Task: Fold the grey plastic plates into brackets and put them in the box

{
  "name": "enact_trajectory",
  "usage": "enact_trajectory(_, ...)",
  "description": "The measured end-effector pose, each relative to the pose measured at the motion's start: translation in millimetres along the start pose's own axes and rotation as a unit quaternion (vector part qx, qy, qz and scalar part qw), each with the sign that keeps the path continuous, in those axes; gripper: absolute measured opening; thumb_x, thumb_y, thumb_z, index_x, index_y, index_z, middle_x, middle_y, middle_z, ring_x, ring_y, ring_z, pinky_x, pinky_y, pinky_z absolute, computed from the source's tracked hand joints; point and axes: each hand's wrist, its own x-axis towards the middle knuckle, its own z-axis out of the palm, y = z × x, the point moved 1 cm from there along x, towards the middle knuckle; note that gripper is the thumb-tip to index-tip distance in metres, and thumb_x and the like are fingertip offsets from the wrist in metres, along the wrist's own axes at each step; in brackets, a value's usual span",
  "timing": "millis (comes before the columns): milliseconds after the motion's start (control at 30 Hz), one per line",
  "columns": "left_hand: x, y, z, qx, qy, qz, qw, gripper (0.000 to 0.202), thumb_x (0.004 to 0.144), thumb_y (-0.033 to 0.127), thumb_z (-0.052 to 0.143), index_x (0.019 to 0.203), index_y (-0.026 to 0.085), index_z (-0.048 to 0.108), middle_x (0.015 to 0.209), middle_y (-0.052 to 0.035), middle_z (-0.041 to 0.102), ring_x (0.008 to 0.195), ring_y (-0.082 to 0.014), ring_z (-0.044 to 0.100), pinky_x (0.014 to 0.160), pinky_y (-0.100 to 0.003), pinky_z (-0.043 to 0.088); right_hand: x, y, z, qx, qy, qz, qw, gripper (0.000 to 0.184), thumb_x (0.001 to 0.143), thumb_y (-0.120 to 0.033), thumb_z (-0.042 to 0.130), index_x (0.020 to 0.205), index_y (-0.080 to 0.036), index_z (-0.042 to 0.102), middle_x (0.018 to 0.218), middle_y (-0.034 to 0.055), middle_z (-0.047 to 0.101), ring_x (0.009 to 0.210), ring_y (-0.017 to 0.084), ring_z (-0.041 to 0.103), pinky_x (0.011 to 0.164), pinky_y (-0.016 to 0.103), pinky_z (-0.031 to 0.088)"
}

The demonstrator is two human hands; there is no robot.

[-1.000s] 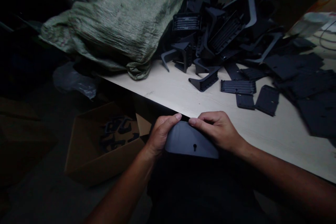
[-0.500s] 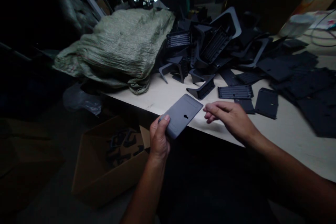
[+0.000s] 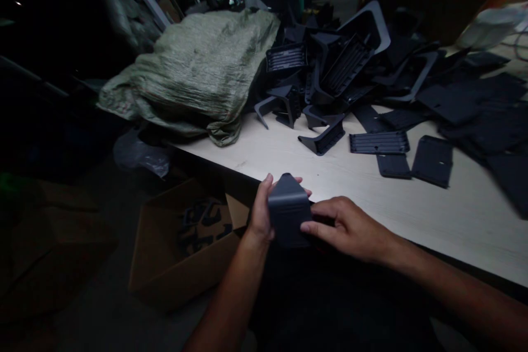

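Observation:
A dark grey plastic bracket is held between both hands, just off the table's front edge. Its bent edge and a tapered end with a small dark tip face up and away from me. My left hand grips it from the left, thumb along the side and fingertips showing behind it. On the lower right side, my right hand pinches the part between thumb and fingers. The inner side of the bracket is hidden from view.
Similar brackets lie heaped on the pale table, with flat dark plates to the right. A green woven sack rests at the left. Below stands an open cardboard box with dark parts inside.
The part has turned from showing its flat face with a keyhole to showing its bent edge, and moved lower. My right hand has come in from the right and taken hold.

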Motion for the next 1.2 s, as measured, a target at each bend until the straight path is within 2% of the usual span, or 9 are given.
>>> enact_trajectory(100,6,-2,4.2,-0.037,-0.023,-0.049,0.998,0.041,0.086,0.049,0.063,0.104,0.013,0.071,0.090,-0.0161,0.079,0.084,-0.0298,0.076,0.079,-0.040,0.059,-1,5,6,0.020,-0.055,0.015,0.998,0.028,0.097,-0.047,0.071,0.095,-0.020,0.079,0.088,0.0029,0.075,0.078,0.020,0.067,0.070,0.028,0.053)
enact_trajectory(200,4,-11,15.7,-0.051,0.034,0.030,0.998,0.022,0.084,0.038,0.062,0.091,0.018,0.066,0.073,-0.0091,0.075,0.078,-0.0269,0.075,0.079,-0.037,0.058,-1,10,16,0.093,-0.012,0.028,0.995,0.034,0.104,-0.049,0.061,0.108,-0.019,0.077,0.106,0.0062,0.075,0.095,0.023,0.068,0.082,0.030,0.055)
enact_trajectory(300,-2,-20,27.6,-0.031,0.101,0.122,0.987,0.020,0.084,0.038,0.061,0.090,0.019,0.064,0.072,-0.0069,0.075,0.079,-0.0267,0.075,0.082,-0.037,0.058,-2,13,28,0.126,0.072,-0.020,0.989,0.034,0.106,-0.046,0.059,0.117,-0.019,0.075,0.107,0.0063,0.072,0.105,0.024,0.066,0.098,0.033,0.051)
enact_trajectory(433,-6,-22,29.2,-0.003,0.122,0.149,0.981,0.021,0.085,0.038,0.061,0.092,0.019,0.064,0.074,-0.0062,0.076,0.082,-0.0271,0.075,0.085,-0.039,0.058,-1,16,35,0.139,0.097,-0.039,0.985,0.032,0.106,-0.045,0.059,0.119,-0.020,0.075,0.104,0.0054,0.072,0.107,0.025,0.065,0.110,0.038,0.046)
enact_trajectory(633,-7,-14,29.8,-0.028,0.068,0.140,0.987,0.018,0.089,0.037,0.055,0.092,0.020,0.060,0.073,-0.0090,0.076,0.095,-0.0295,0.076,0.094,-0.043,0.055,-2,16,38,0.112,0.094,-0.017,0.989,0.039,0.092,-0.043,0.081,0.124,-0.022,0.074,0.128,0.0050,0.072,0.118,0.026,0.065,0.104,0.034,0.050)
enact_trajectory(833,-16,-21,33.9,-0.008,0.099,0.180,0.979,0.019,0.092,0.036,0.055,0.096,0.019,0.062,0.076,-0.0085,0.077,0.088,-0.0287,0.076,0.085,-0.040,0.057,-5,16,50,0.112,0.150,-0.067,0.980,0.052,0.088,-0.037,0.087,0.134,-0.023,0.068,0.137,0.0062,0.069,0.129,0.028,0.061,0.111,0.035,0.046)
enact_trajectory(1000,-15,-24,28.7,-0.013,0.149,0.177,0.973,0.022,0.088,0.040,0.060,0.097,0.020,0.063,0.077,-0.0054,0.076,0.087,-0.0264,0.076,0.084,-0.037,0.057,0,16,48,0.119,0.125,-0.064,0.983,0.052,0.088,-0.038,0.087,0.135,-0.027,0.069,0.140,0.0042,0.068,0.130,0.026,0.062,0.112,0.035,0.047)
enact_trajectory(1100,-13,-18,31.2,-0.033,0.167,0.160,0.972,0.024,0.084,0.040,0.063,0.096,0.020,0.063,0.075,-0.0050,0.076,0.084,-0.0268,0.076,0.082,-0.037,0.057,1,14,35,0.100,0.095,-0.036,0.990,0.050,0.087,-0.042,0.087,0.131,-0.024,0.071,0.130,0.0050,0.072,0.120,0.026,0.066,0.106,0.035,0.050)
enact_trajectory(1200,-13,-8,35.6,-0.092,0.163,0.131,0.974,0.021,0.081,0.038,0.063,0.092,0.020,0.062,0.072,-0.0050,0.074,0.081,-0.0276,0.075,0.081,-0.040,0.058,-2,14,15,0.061,0.050,0.003,0.997,0.034,0.096,-0.047,0.077,0.117,-0.021,0.074,0.108,0.0038,0.076,0.100,0.023,0.069,0.090,0.031,0.053)
